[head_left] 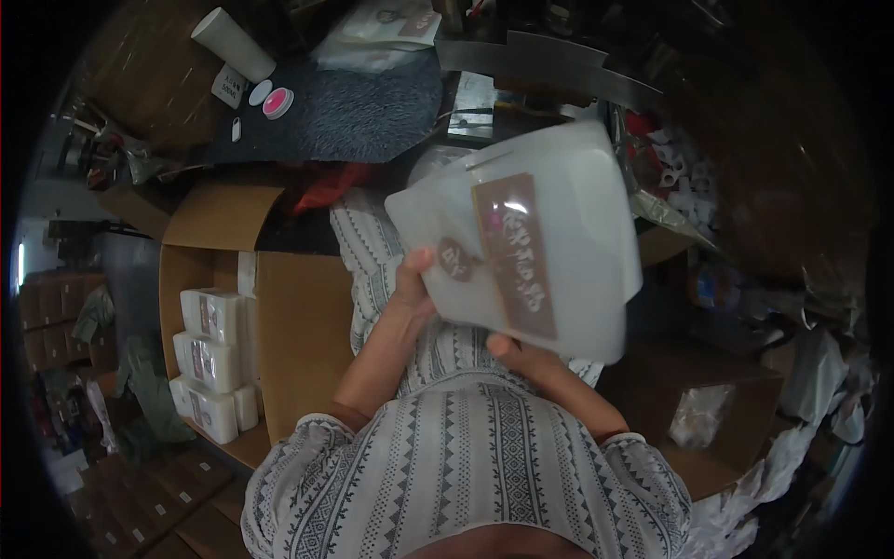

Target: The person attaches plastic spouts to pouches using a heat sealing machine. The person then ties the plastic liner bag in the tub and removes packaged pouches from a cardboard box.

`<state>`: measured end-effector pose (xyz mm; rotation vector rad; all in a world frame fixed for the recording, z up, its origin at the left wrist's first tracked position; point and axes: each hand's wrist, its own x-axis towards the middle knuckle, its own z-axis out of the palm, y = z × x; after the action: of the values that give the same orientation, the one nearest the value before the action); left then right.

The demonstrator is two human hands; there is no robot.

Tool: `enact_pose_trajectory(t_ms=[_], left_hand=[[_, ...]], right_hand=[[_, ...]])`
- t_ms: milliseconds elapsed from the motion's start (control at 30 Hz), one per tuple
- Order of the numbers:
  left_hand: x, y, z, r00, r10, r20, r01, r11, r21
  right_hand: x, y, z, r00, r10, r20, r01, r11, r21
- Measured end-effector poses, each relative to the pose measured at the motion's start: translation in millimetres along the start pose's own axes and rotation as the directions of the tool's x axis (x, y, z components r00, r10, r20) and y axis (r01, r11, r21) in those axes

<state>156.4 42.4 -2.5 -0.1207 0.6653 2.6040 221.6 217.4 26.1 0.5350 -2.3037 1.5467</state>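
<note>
A stack of translucent white plastic bags with brown printed labels is held up over my lap, tilted, its layers slightly fanned at the top. My left hand grips its left edge, the thumb on the front face and the other fingers hidden behind. At the lower edge, my right hand has its thumb against the bags, and its remaining fingers are out of sight underneath.
To the left, an open cardboard box contains several bundles of similar bags. Ahead, a dark table carries a fuzzy grey mat, a white cup and a pink round tin. Another cardboard box stands at right.
</note>
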Motion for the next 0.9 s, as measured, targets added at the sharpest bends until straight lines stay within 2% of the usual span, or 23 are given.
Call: enact_pose_trajectory(t_ms=[33,67,100,133,167,200,267,300,367,500,567,600,633,667,700,767,833,867,900], left_hand=[[1,2,-6,0.990,-0.050,0.132,0.069,0.987,-0.143],[1,2,-8,0.990,-0.049,0.131,0.068,0.987,-0.146],[3,2,-9,0.989,-0.035,0.145,0.058,0.986,-0.159],[4,2,-10,0.987,-0.023,0.158,0.051,0.983,-0.174],[3,-1,-15,0.987,-0.028,0.155,0.056,0.982,-0.178],[1,-4,-22,0.977,-0.074,0.199,0.118,0.970,-0.215],[-3,-10,-33,0.963,-0.124,0.240,0.186,0.949,-0.255],[-5,-12,-37,0.955,-0.168,0.244,0.229,0.942,-0.245],[-11,-16,-45,0.945,-0.217,0.243,0.276,0.931,-0.240],[-20,-20,-63,0.956,-0.243,0.163,0.265,0.956,-0.127],[-25,-18,-70,0.959,-0.239,0.153,0.253,0.964,-0.082],[-27,-15,-67,0.959,-0.263,0.107,0.267,0.963,-0.024],[-30,-13,-65,0.957,-0.286,0.056,0.285,0.958,0.032],[-32,-14,-65,0.956,-0.289,0.051,0.288,0.957,0.031],[-32,-15,-65,0.953,-0.299,0.045,0.298,0.954,0.023],[-33,-18,-67,0.952,-0.305,0.038,0.304,0.953,0.011],[-34,-19,-71,0.966,-0.256,0.034,0.256,0.967,0.009],[-37,-18,-67,0.965,-0.261,0.034,0.261,0.965,0.006],[-37,-13,-57,0.975,-0.224,-0.014,0.224,0.971,0.079]], right_hand=[[-3,-7,-18,0.949,0.031,0.314,0.058,0.961,-0.271],[-8,-4,-27,0.948,0.032,0.316,0.058,0.961,-0.271],[-11,0,-34,0.935,0.217,0.279,-0.269,0.949,0.164],[-11,2,-40,0.862,0.388,0.326,-0.507,0.657,0.559],[-12,-1,-47,0.588,0.689,0.424,-0.696,0.164,0.699],[-11,-3,-51,0.582,0.696,0.421,-0.697,0.159,0.699],[-4,0,-57,0.757,0.542,0.365,-0.654,0.625,0.427],[1,-1,-58,0.751,0.550,0.366,-0.661,0.620,0.424],[8,-3,-58,0.499,0.747,0.438,-0.844,0.306,0.440],[-10,3,-46,0.536,0.767,0.352,-0.823,0.380,0.423],[-10,7,-45,0.517,0.700,0.492,-0.833,0.280,0.477],[-13,14,-45,0.515,0.701,0.493,-0.834,0.278,0.477],[-20,25,-45,0.533,0.635,0.558,-0.834,0.286,0.472],[-26,30,-44,0.546,0.566,0.618,-0.834,0.293,0.468],[-26,27,-42,0.544,0.567,0.619,-0.835,0.291,0.467],[-24,17,-37,0.337,0.788,0.516,-0.773,-0.081,0.629],[-12,23,-63,0.364,0.792,0.490,-0.477,-0.293,0.829],[-8,37,-85,0.649,0.564,0.510,-0.360,-0.362,0.860],[-6,49,-105,0.865,0.280,0.416,-0.262,-0.455,0.851]])
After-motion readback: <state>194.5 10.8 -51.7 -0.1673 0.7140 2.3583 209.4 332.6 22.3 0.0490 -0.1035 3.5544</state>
